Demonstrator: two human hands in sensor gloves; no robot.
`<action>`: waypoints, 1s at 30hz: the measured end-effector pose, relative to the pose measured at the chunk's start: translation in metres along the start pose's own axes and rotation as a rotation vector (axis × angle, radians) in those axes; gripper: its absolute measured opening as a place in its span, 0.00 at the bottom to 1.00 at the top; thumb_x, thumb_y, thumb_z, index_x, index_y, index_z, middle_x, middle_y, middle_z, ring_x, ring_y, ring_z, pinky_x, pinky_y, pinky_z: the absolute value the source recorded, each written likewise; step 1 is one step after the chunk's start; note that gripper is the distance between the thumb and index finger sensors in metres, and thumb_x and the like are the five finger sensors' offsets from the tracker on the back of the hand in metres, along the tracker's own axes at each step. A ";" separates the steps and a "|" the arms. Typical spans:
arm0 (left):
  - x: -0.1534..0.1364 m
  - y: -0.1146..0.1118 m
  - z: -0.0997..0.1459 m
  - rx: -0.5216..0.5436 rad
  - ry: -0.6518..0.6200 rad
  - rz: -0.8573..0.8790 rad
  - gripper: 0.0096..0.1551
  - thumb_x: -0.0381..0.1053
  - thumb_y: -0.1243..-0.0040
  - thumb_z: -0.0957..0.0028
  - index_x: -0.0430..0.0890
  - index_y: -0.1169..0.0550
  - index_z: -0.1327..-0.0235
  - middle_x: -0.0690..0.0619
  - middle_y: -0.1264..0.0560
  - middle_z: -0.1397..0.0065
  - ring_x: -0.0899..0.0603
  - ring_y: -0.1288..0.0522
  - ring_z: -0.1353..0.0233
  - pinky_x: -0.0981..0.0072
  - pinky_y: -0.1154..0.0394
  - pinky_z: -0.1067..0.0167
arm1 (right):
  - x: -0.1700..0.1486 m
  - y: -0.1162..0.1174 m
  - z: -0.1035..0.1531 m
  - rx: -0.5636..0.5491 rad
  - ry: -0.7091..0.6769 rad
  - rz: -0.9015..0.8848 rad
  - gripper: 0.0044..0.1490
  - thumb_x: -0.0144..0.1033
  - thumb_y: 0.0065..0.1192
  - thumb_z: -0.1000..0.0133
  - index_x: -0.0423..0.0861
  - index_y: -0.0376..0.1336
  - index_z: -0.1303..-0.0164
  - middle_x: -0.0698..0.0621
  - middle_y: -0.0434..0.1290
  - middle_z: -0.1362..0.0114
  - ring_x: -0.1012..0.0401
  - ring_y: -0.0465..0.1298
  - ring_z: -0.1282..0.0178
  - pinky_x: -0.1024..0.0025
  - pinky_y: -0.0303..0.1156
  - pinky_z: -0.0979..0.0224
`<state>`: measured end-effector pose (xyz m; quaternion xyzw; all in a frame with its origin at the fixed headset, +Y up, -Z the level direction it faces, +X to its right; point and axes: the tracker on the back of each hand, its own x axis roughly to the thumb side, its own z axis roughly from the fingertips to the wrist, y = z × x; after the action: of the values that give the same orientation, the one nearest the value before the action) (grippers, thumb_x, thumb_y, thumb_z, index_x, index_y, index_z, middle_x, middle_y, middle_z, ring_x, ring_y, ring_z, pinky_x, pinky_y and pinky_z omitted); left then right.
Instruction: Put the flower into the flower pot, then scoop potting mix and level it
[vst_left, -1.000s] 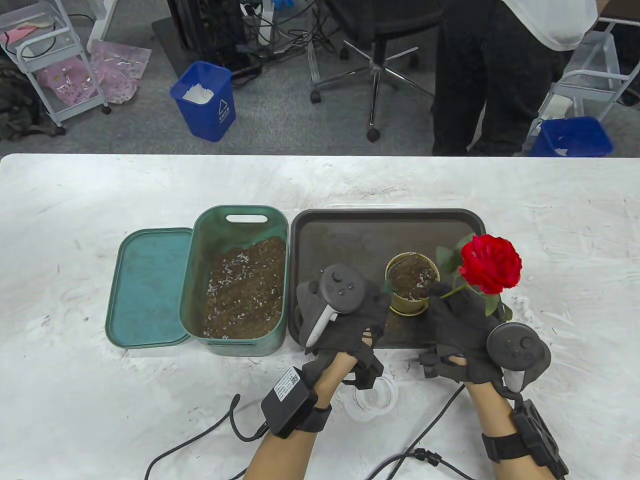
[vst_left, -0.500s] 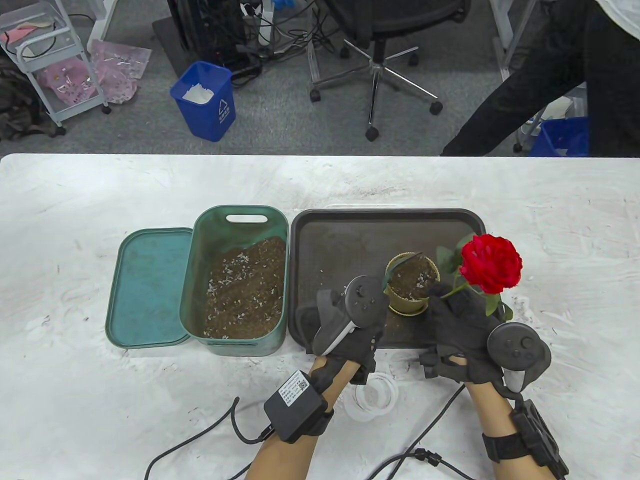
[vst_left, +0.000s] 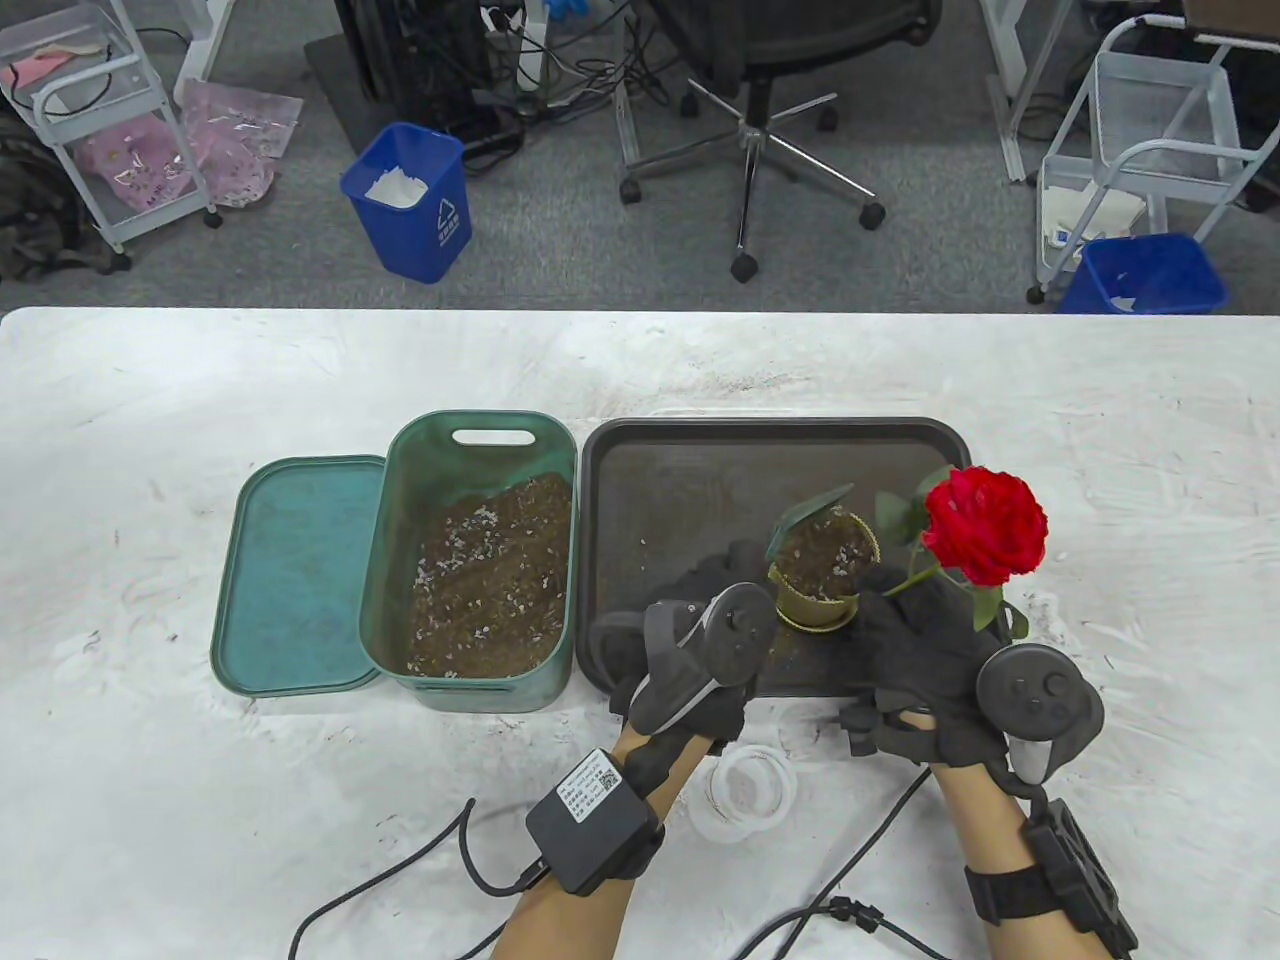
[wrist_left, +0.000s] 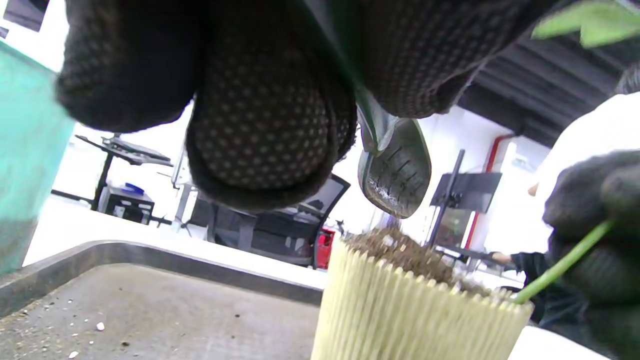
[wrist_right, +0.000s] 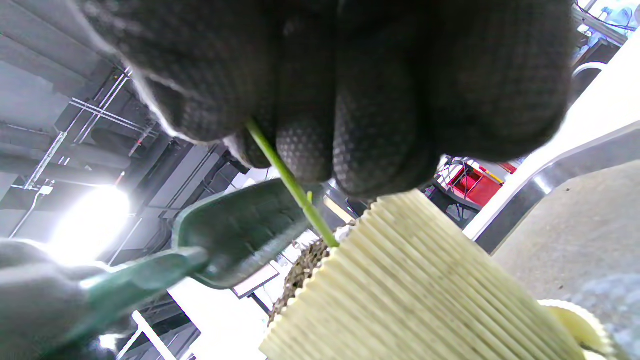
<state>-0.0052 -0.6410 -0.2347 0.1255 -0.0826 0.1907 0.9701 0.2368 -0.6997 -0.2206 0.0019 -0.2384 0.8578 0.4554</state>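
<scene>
The scoop (vst_left: 808, 512) has tipped up over the pot (vst_left: 822, 590).

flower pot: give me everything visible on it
The flower pot is small, pale yellow-green, with ribbed walls that look like plastic. It stands upright near the front of the dark tray, heaped with potting mix past the rim. The flower's green stem enters the mix at its right rim. A green scoop hovers just above.

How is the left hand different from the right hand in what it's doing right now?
The left hand grips a green scoop, its blade tilted above the soil in the flower pot; the right hand pinches the green stem of the red flower, whose lower end goes into the pot. The left hand is at the pot's left side, the right hand at its right. Both wear dark gloves with a tracker on the back.
</scene>
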 end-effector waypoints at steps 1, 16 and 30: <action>-0.001 0.007 0.003 0.010 0.004 0.031 0.28 0.58 0.33 0.57 0.49 0.18 0.44 0.54 0.14 0.50 0.50 0.08 0.67 0.62 0.12 0.66 | 0.000 0.000 0.000 0.001 -0.004 0.003 0.23 0.39 0.71 0.57 0.47 0.75 0.53 0.43 0.84 0.49 0.48 0.86 0.61 0.50 0.84 0.59; -0.097 0.162 -0.014 -0.084 0.248 -0.043 0.29 0.57 0.36 0.55 0.42 0.18 0.46 0.50 0.13 0.55 0.51 0.09 0.73 0.63 0.12 0.72 | 0.001 0.002 0.000 0.004 -0.014 0.012 0.23 0.39 0.71 0.57 0.47 0.75 0.53 0.43 0.84 0.49 0.48 0.86 0.61 0.50 0.85 0.59; -0.193 0.076 -0.070 -0.467 0.742 -0.262 0.29 0.57 0.39 0.54 0.39 0.18 0.49 0.49 0.12 0.58 0.51 0.08 0.76 0.65 0.12 0.75 | 0.002 0.002 0.000 0.000 -0.011 0.012 0.23 0.39 0.71 0.57 0.47 0.75 0.53 0.43 0.84 0.49 0.48 0.86 0.61 0.50 0.85 0.59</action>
<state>-0.2039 -0.6208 -0.3258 -0.1639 0.2465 0.0746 0.9523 0.2339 -0.6992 -0.2216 0.0054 -0.2407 0.8605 0.4490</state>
